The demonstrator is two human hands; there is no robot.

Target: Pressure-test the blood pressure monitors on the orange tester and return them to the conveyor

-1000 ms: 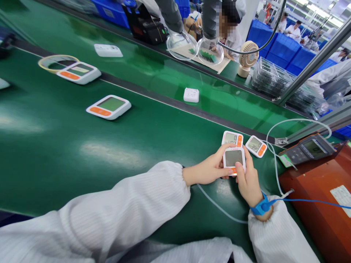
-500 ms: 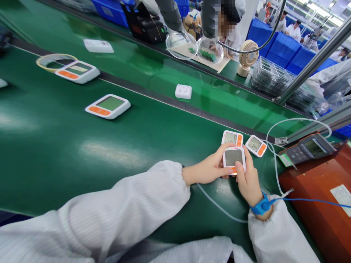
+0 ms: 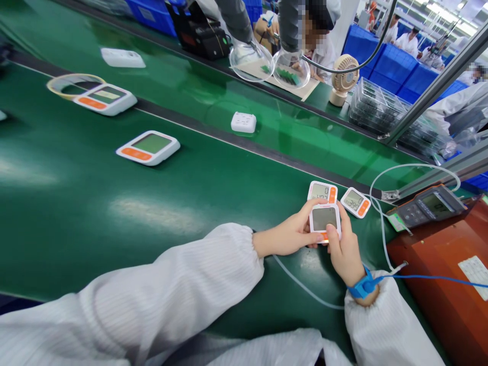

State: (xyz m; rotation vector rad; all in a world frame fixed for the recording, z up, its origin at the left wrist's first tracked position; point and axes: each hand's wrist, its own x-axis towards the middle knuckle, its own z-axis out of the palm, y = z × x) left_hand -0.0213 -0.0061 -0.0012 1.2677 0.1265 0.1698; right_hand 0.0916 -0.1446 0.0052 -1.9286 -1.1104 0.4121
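Both hands hold a white blood pressure monitor (image 3: 325, 219) with a grey screen and an orange button strip. My left hand (image 3: 293, 231) grips its left side, the thumb at the lower edge. On the right side, my right hand (image 3: 343, 249) is closed round it, its thumb over the lower part of the front near the screen and buttons. The screen shows no digits that I can read. Just behind it lies a second monitor (image 3: 319, 190) with lit digits, partly covered by my fingers. A third monitor (image 3: 355, 202), showing digits, lies right of that one.
A pressure meter (image 3: 432, 206) with a pale tube (image 3: 382, 239) rests by an orange-brown case (image 3: 438, 254). Further left are a larger monitor (image 3: 148, 147) and another beside a coiled tube (image 3: 57, 84). White housings (image 3: 244, 122) sit on the green belt (image 3: 183, 96). A blue wrist cord (image 3: 434, 278) runs right.
The white housings on the belt have moved left. My hands keep the same hold on the monitor, with no visible thumb movement.
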